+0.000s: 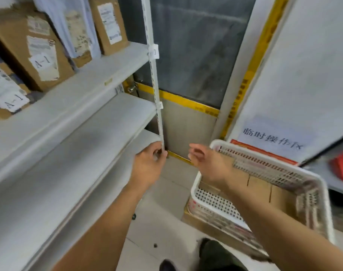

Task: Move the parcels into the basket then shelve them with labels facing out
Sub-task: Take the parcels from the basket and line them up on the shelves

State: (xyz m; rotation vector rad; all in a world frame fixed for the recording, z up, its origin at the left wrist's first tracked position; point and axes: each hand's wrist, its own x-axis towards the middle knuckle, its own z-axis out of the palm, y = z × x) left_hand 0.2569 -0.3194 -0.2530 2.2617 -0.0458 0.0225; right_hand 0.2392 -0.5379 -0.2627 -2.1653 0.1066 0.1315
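Observation:
A white perforated basket (211, 200) sits low at the right with brown cardboard parcels (261, 189) lying inside it. On the top shelf (100, 75) at the left stand several parcels with labels facing out: a brown box marked A-1 (29, 49), a white bag (77, 32) and another brown box (109, 24). My left hand (149, 167) hovers by the shelf's upright post (156, 90), its fingers loosely curled and holding nothing. My right hand (206, 163) hangs over the basket's left end, fingers relaxed and empty.
Two lower shelves (100, 122) run bare of parcels under the top one. A white panel with a printed sign (272, 137) stands behind the basket. A yellow-taped door (190, 106) closes the aisle ahead. A flat cardboard box (206, 223) lies under the basket.

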